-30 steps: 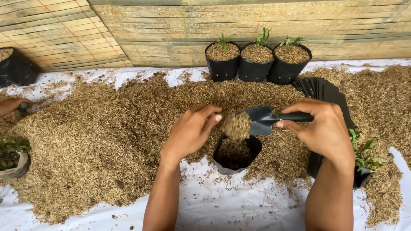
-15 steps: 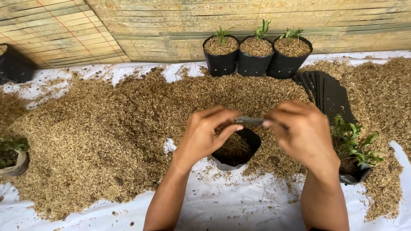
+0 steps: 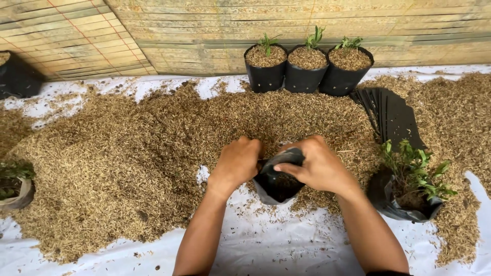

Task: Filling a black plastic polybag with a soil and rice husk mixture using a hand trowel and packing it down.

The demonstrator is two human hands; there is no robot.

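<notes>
left hand (image 3: 239,162) and right hand (image 3: 316,164) grasp small black bag (image 3: 279,181) rim | bag partly filled, unplanted | three potted seedlings (image 3: 306,64) finished at sheet's far edge

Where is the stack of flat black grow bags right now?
In the head view, the stack of flat black grow bags lies right of centre on the husk pile, below the three filled pots.

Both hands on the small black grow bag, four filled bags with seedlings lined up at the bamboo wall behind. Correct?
Not quite: the head view shows three filled bags with seedlings at the bamboo wall, not four. The rest holds: left hand and right hand both grip the small black grow bag.
</notes>
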